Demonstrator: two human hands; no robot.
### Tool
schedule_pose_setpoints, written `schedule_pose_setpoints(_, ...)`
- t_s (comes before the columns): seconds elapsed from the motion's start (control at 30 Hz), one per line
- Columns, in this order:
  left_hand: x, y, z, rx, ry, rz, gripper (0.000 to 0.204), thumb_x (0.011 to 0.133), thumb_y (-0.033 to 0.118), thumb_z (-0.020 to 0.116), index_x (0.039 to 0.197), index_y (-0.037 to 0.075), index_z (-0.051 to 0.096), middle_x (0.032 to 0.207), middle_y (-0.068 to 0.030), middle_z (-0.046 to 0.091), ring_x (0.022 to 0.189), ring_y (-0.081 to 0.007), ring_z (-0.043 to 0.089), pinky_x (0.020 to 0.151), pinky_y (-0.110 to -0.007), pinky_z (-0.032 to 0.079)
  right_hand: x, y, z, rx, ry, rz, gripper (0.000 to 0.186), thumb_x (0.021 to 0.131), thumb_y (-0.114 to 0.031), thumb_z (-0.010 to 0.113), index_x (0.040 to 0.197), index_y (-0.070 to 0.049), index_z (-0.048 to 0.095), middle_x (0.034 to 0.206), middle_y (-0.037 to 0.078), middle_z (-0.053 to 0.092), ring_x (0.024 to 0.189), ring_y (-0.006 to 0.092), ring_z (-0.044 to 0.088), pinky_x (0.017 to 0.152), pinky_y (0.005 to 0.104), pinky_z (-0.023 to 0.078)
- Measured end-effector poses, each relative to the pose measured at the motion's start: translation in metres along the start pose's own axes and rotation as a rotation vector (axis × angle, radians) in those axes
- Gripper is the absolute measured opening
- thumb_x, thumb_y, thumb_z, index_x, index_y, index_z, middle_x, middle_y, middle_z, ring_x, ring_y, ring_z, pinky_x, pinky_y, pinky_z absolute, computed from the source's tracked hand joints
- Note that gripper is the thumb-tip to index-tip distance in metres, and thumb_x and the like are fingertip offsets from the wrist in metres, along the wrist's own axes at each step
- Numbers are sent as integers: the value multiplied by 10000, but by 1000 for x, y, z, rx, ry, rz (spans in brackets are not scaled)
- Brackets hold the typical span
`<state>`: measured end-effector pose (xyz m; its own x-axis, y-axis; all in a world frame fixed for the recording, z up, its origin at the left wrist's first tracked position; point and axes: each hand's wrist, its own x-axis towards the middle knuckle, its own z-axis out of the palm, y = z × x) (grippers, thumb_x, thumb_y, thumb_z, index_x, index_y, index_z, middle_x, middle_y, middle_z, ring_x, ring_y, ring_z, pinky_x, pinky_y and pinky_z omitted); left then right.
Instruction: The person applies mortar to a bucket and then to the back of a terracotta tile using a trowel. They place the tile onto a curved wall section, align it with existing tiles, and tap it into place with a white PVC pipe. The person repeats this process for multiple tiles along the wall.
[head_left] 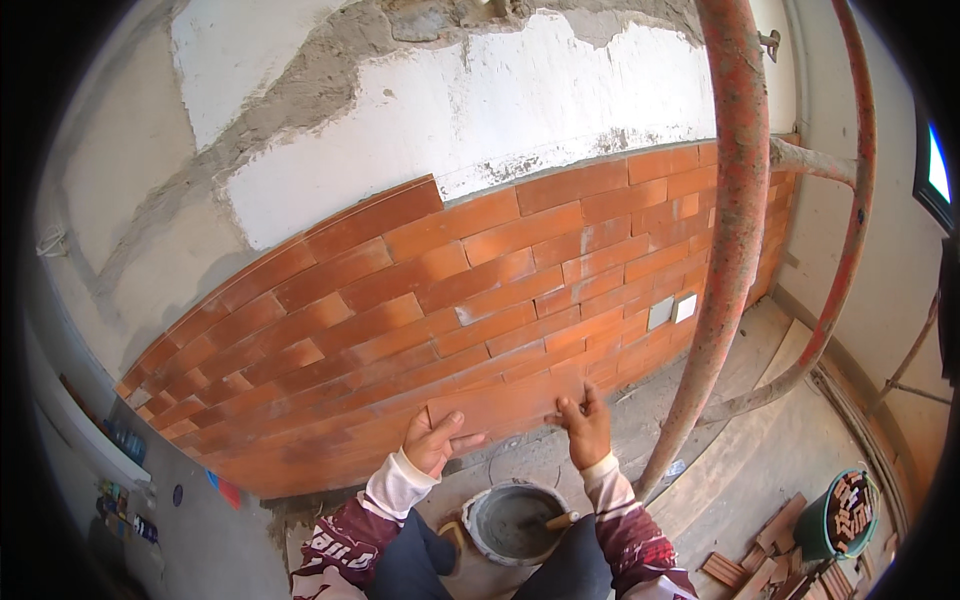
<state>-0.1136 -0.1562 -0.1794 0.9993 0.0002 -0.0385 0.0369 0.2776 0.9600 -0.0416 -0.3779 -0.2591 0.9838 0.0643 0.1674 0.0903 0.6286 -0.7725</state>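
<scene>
A thin terracotta brick tile (505,410) is held level in front of me, between my two hands. My left hand (430,443) grips its left end, thumb toward me and some fingers stretched along the lower edge. At the other end my right hand (586,425) pinches the tile, with the fingers partly hidden. Beyond it rises a wall faced with rows of orange-brown brick tiles (490,270); the topmost row stops partway along. Below my hands, between my knees, stands a round tub (470,530) of grey mortar with a wooden tool handle (563,520) resting across its rim.
Close on the right stands a rusty red scaffold pole (735,150) with a curved scaffold frame (850,220). At lower right are a green bucket (815,530) of tile pieces and loose tiles (760,560) on the floor. White switch plates (684,307) sit on the tiled wall.
</scene>
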Motion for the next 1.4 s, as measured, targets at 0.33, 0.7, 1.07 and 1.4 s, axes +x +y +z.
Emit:
schedule_pose_setpoints(0.33,131,97,33,-127,-49,249,193,840,-6,609,1010,34,528,1009,-88,610,928,-188,608,828,-349,519,163,-93,41,8,16,-375,404,905,-93,563,1280,18,462,1015,85,598,856,152,606,730,308,543)
schedule_pose_setpoints(0.7,231,137,50,-394,189,270,276,843,-14,621,1097,-29,515,1065,-108,583,984,-197,577,911,-323,501,277,-147,82,-231,4,-317,262,918,-99,554,1154,15,550,930,27,589,790,116,584,704,269,533)
schedule_pose_setpoints(1.07,237,143,60,-672,255,348,335,857,-55,575,1162,-102,442,1165,-155,513,1084,-229,533,958,-298,511,309,-150,90,-242,-14,-378,380,875,-104,610,1190,88,517,956,87,601,776,142,590,651,278,518)
schedule_pose_setpoints(1.4,246,148,60,-781,257,330,290,862,-57,570,1124,-97,454,1139,-150,513,1073,-220,537,945,-258,516,341,-143,79,-376,-33,-562,394,853,-116,653,1174,90,557,962,45,607,836,91,525,723,225,428)
